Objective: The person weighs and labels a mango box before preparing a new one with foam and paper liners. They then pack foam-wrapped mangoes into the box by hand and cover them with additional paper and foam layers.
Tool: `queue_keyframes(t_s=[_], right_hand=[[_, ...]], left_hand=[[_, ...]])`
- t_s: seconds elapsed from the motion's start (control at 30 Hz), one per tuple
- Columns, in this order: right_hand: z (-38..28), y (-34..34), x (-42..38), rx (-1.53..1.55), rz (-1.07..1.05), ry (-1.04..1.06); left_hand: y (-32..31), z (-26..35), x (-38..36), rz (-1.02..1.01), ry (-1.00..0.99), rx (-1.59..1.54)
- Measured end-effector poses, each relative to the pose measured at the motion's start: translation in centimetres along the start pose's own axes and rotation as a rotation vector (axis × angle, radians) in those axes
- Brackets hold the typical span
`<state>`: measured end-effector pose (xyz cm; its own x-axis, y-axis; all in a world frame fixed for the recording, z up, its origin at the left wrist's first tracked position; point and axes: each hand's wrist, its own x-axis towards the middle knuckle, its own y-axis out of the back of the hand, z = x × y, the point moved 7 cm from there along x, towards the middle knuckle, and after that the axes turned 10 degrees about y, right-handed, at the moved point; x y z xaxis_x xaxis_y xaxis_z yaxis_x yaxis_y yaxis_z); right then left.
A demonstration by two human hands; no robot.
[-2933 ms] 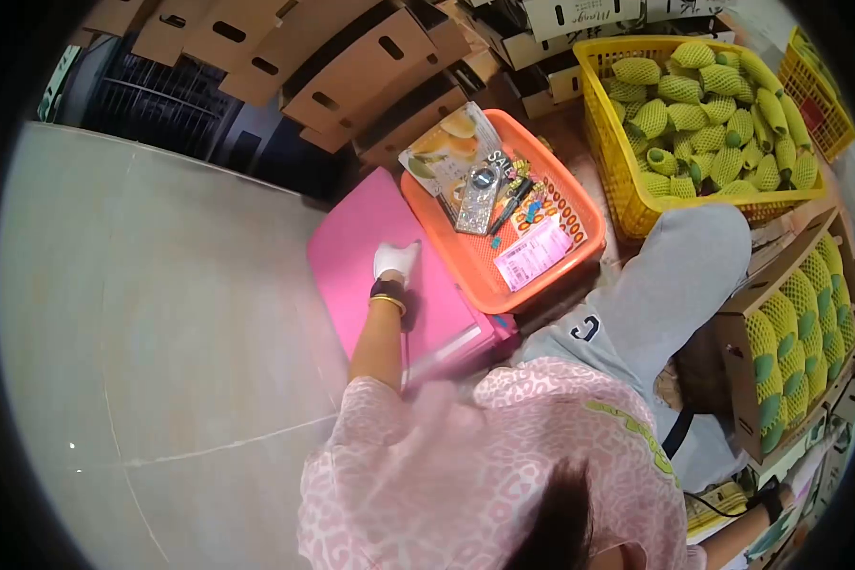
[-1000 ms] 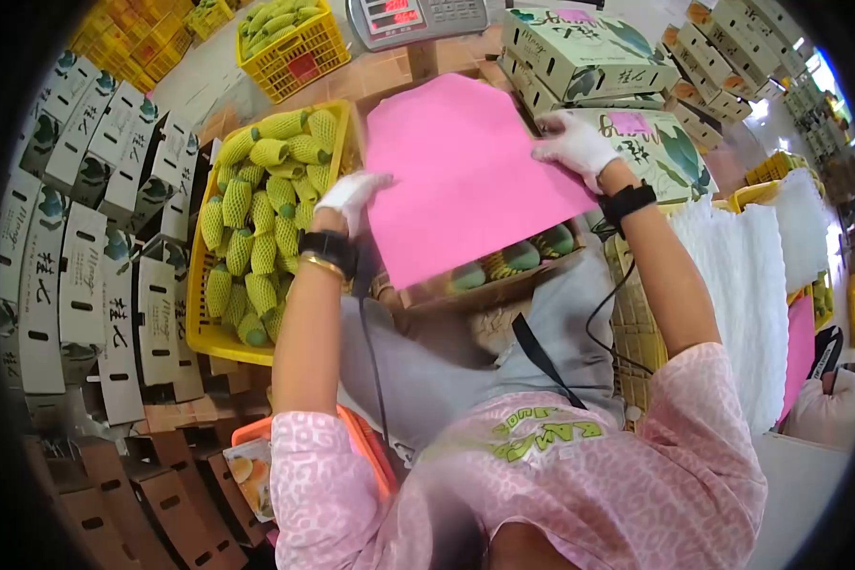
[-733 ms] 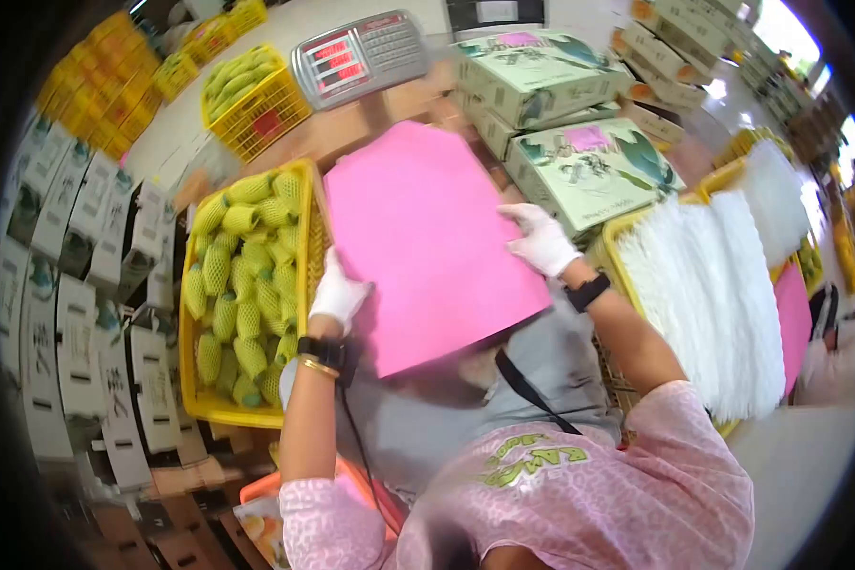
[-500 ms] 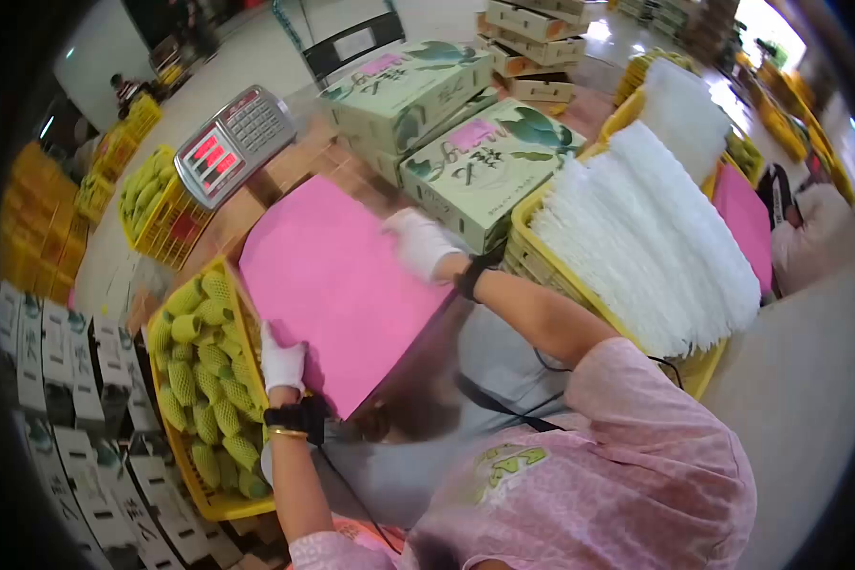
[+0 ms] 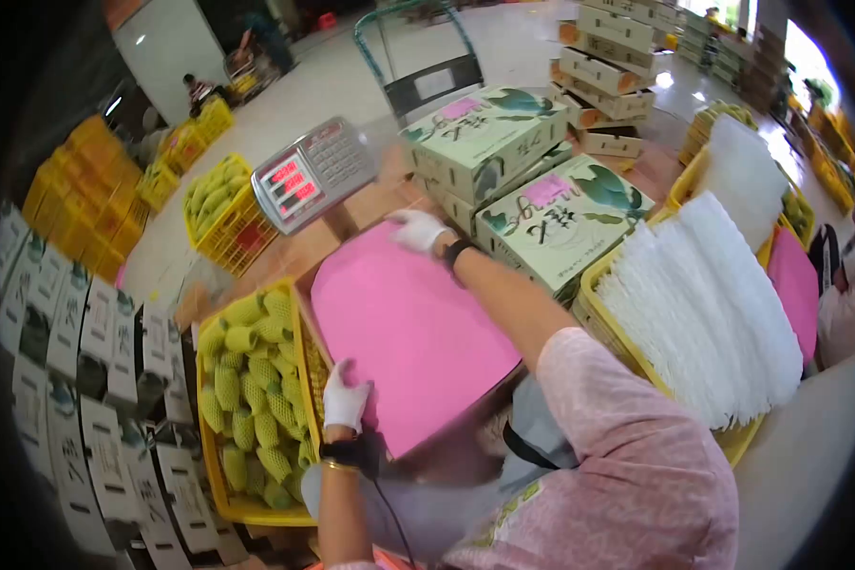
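Observation:
A large pink paper sheet (image 5: 413, 332) lies in front of me, over what looks like an open carton whose brown rim (image 5: 304, 299) shows at the left. My left hand (image 5: 348, 399), in a white glove, is at the sheet's near left edge with thumb and fingers apart. At the far edge, my right hand (image 5: 416, 231), gloved too, lies on the paper with its fingers stretched out. Beside my left hand stands a yellow crate (image 5: 211, 465) of green mangoes (image 5: 256, 399) in foam nets. The carton's contents are hidden under the sheet.
A scale with a lit red display (image 5: 312, 173) stands beyond the sheet. Printed mango boxes (image 5: 560, 218) are stacked at the far right. White foam nets (image 5: 703, 313) fill a yellow crate at right. Stacked cartons (image 5: 100, 332) line the left, and a hand truck (image 5: 437, 81) stands behind.
My right hand has moved from the sheet's right part to its far edge. The sheet's far end sits lower within the carton. The view has shifted, so everything appears further right and lower.

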<state>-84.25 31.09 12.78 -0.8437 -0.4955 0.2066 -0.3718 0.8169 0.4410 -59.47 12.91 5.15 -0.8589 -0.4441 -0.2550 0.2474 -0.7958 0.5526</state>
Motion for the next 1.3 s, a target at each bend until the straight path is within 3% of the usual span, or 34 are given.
queue_keyframes(t_s=[0.03,0.1,0.13,0.17,0.2,0.23,0.27,0.37,0.43,0.47,0.53,0.57,0.6,0.63,0.67,0.73,0.77,0.83,0.93,1.0,1.07,1.2,1.27,1.3], right_hand=[[-0.8,-0.1,0.6,0.127,0.011,0.125],[-2.6,0.2,0.1,0.32,0.073,0.182],[-1.3,0.0,0.7,0.433,0.166,0.346],[0.6,1.1,0.9,-0.021,0.193,0.242],[1.6,2.9,-0.7,-0.275,0.127,-0.055],[1.2,5.0,-2.2,-0.43,0.15,-0.088],[1.5,7.0,-3.8,-0.586,0.162,-0.122],[-0.8,14.7,-11.1,-0.687,0.223,0.106],[-3.9,20.1,-18.5,-0.794,0.163,0.0],[-3.7,23.5,-22.1,-0.876,0.156,-0.17],[-5.3,29.8,-29.5,-1.025,0.333,-0.335],[-7.9,32.1,-33.1,-1.268,0.508,-0.151],[-5.7,35.7,-36.7,-1.209,0.563,-0.461],[-6.2,36.4,-39.4,-1.268,0.57,-0.571],[-6.8,36.5,-41.6,-1.325,0.576,-0.68],[-5.5,33.9,-43.9,-1.282,0.548,-0.551],[-3.3,32.0,-44.9,-1.15,0.468,-0.731],[-0.9,29.0,-45.8,-1.268,0.439,-0.65],[2.3,27.5,-46.2,-1.466,0.392,-0.683],[3.5,27.5,-46.1,-1.433,0.407,-0.755],[2.9,26.7,-45.7,-1.455,0.417,-0.646],[3.5,27.3,-47.2,-1.475,0.473,-0.492],[2.5,26.1,-47.0,-1.572,0.447,-0.304],[4.2,25.9,-47.1,-1.451,0.233,-0.453]], left_hand=[[0.0,0.4,-0.2,0.025,-0.061,-0.018],[0.2,0.9,-0.4,0.031,-0.132,0.042],[-0.2,0.1,-0.3,-0.043,0.023,-0.157],[0.0,1.2,-0.2,-0.014,-0.066,0.049],[0.0,0.7,-0.1,-0.02,-0.076,-0.058],[0.3,1.4,-0.8,-0.052,-0.002,-0.14],[0.6,1.3,-0.1,-0.023,-0.084,0.071],[0.1,1.5,-0.3,-0.102,0.023,-0.148],[0.2,2.5,-1.0,-0.141,0.052,-0.124],[0.7,2.8,-0.8,-0.159,0.048,-0.133],[2.7,4.3,-0.3,0.041,-0.084,0.447],[3.4,6.1,-0.4,0.133,-0.15,0.439],[4.0,7.6,-0.5,0.229,-0.213,0.432],[4.8,6.7,1.4,0.224,-0.145,0.335],[4.9,8.3,1.3,0.185,-0.115,0.309],[4.7,9.4,1.5,0.163,-0.19,0.066],[4.3,8.3,2.4,0.158,-0.186,0.071],[3.1,6.0,4.6,-0.003,-0.225,-0.299],[2.9,6.6,2.5,-0.015,-0.114,-0.193],[3.7,4.8,3.5,-0.001,-0.16,-0.247],[4.7,4.9,2.5,0.079,-0.113,-0.288],[5.3,2.8,3.4,0.046,-0.075,-0.211],[5.3,3.4,2.6,0.045,-0.045,-0.227],[5.4,3.5,2.6,0.041,-0.061,-0.25]])
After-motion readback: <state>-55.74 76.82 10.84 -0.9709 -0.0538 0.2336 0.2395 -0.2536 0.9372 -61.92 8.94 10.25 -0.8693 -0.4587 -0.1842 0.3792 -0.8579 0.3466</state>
